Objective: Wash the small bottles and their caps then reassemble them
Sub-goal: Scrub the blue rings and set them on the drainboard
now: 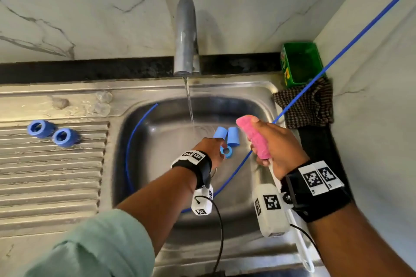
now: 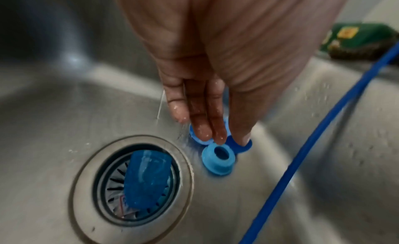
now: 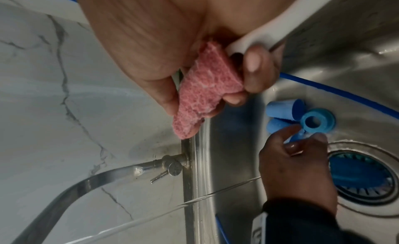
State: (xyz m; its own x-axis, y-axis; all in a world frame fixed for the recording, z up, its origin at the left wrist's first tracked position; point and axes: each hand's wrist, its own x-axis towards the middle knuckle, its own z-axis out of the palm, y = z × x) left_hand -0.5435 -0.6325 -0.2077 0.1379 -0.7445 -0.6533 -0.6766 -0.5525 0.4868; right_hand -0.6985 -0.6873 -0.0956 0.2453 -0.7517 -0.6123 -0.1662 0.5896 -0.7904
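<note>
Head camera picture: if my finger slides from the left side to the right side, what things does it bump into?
Two round blue plastic bottles on the ribbed draining board → left hand reaching into the steel sink → pink sponge brush gripped by the right hand → brown checked cloth.

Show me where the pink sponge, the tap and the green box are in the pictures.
pink sponge (image 1: 254, 137), head view, middle of its pink side, above the gripping fingers.
tap (image 1: 185, 36), head view, middle of the grey spout.
green box (image 1: 300, 63), head view, its dark inside.
</note>
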